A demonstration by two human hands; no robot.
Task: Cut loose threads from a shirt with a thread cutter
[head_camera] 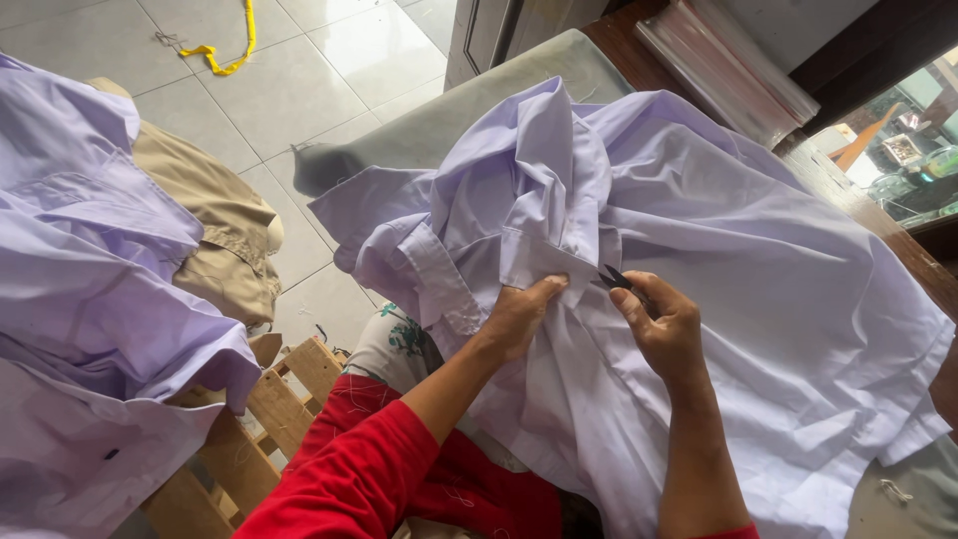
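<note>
A pale lilac shirt (738,260) lies crumpled over a padded grey board. My left hand (521,314) pinches a fold of the shirt's fabric near its middle. Right beside it, my right hand (662,329) holds small dark thread snips (617,280), their tips pointing at the pinched fold. Both my arms come from the bottom of the view in red sleeves.
A pile of more lilac shirts (90,299) sits at the left, over a tan garment (225,230). A wooden slatted stool (259,419) stands below. A yellow tape (235,50) lies on the tiled floor. Plastic-wrapped stacks (728,70) rest at the upper right.
</note>
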